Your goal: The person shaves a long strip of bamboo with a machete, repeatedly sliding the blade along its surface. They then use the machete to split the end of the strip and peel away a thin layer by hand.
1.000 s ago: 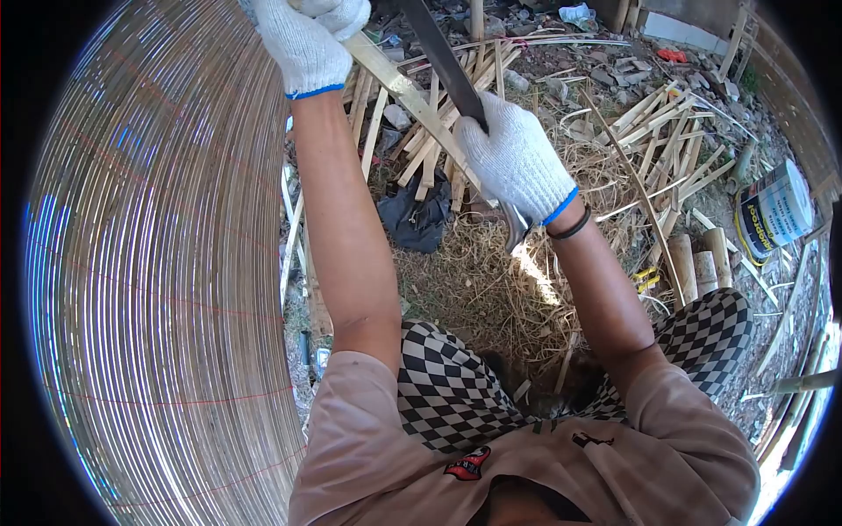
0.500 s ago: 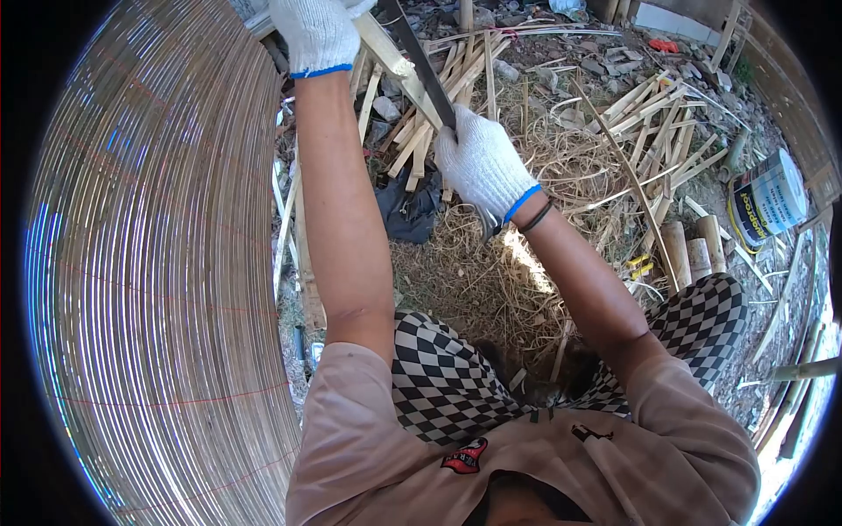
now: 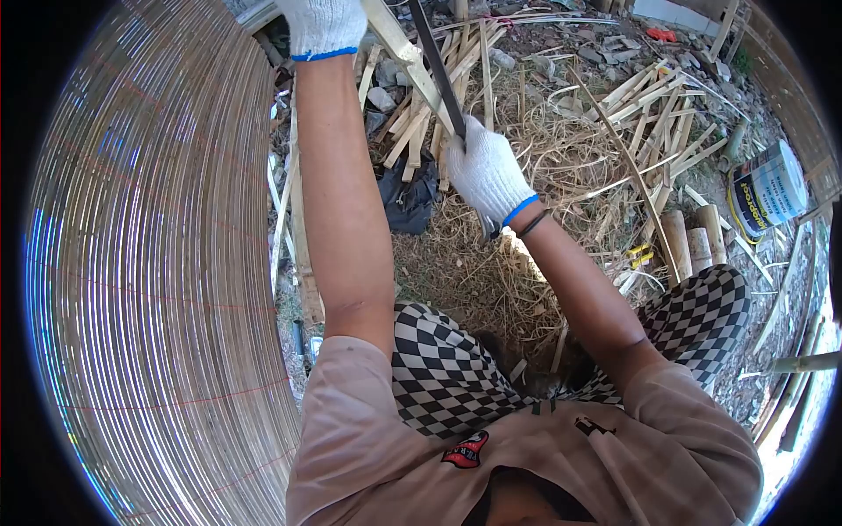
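My right hand (image 3: 493, 171), in a white knit glove with a blue cuff, is closed round the near end of a long knife (image 3: 436, 68) with a dark, narrow blade. Its blade slants up and left, out of the top of the view. Close along its left side runs a pale split bamboo strip (image 3: 405, 54), notched or rough partway along. The strip's lower end reaches my right hand. At the upper left is my left hand (image 3: 324, 24), gloved the same way, beside the strip. The top edge cuts off its fingers, so their grip is hidden.
A slatted bamboo screen (image 3: 167, 263) fills the left side. Cut bamboo sticks (image 3: 649, 114) lie in piles over shavings (image 3: 491, 272). A black plastic bag (image 3: 406, 197) is below the strip. To the right stand short bamboo pieces (image 3: 699, 248) and a labelled bucket (image 3: 767, 191).
My right hand and the knife have shifted slightly right and down. My left hand has moved a little up, with its fingers now farther out of view.
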A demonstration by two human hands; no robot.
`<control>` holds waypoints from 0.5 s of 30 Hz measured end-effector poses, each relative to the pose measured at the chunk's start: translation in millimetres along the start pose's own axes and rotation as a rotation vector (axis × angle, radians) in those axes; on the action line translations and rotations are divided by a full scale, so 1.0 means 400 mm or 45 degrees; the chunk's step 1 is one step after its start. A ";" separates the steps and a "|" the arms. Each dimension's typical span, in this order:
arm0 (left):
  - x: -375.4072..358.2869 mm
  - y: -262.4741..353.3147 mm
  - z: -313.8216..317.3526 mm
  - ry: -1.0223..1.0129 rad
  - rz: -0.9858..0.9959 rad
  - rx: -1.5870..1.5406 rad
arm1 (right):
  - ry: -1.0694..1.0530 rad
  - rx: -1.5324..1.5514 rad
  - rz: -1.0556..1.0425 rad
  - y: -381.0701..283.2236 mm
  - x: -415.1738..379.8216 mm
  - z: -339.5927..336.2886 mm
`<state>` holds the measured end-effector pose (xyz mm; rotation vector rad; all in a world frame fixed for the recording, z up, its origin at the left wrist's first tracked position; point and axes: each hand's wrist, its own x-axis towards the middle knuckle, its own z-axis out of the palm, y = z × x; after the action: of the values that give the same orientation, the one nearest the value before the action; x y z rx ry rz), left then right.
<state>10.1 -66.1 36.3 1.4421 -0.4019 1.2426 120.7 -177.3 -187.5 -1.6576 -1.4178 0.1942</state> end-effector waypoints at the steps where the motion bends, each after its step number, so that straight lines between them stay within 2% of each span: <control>1: 0.000 0.001 0.007 -0.006 0.019 0.043 | -0.048 -0.116 0.008 0.051 -0.001 0.031; 2: -0.009 0.003 0.012 0.107 0.049 0.090 | -0.214 0.059 0.145 0.069 0.006 0.010; 3: -0.006 0.006 0.002 0.025 0.032 0.026 | -0.371 0.238 0.273 0.077 0.018 -0.013; 5: -0.004 0.007 -0.029 -0.129 0.003 -0.096 | -0.298 0.140 0.159 0.029 0.012 -0.050; 6: -0.010 0.008 -0.019 -0.075 0.014 -0.060 | -0.273 0.096 0.122 0.007 -0.011 -0.054; 7: -0.008 0.010 -0.015 -0.065 0.032 -0.042 | -0.083 0.032 -0.034 -0.019 -0.016 -0.046; 9: -0.015 0.013 -0.018 -0.036 0.053 0.002 | 0.021 0.170 -0.127 -0.076 -0.032 -0.043; 10: -0.017 0.000 -0.039 -0.028 -0.021 -0.223 | 0.139 0.219 -0.184 -0.058 -0.034 -0.003; 11: -0.020 -0.012 -0.057 -0.008 -0.092 -0.448 | 0.120 0.104 -0.075 -0.016 -0.029 0.052; 13: -0.022 0.007 -0.051 0.094 0.050 0.037 | 0.167 -0.052 0.112 0.125 -0.042 0.179; 14: -0.024 0.007 -0.065 0.162 0.107 0.136 | 0.210 0.420 0.046 0.188 -0.041 0.231; 15: -0.026 0.018 -0.111 0.010 -0.001 -0.006 | 0.114 0.303 0.073 0.180 -0.035 0.221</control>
<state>-19.8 -33.7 22.6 1.4333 -0.3989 1.2456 110.6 -136.8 -294.5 -1.4929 -1.2308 0.3060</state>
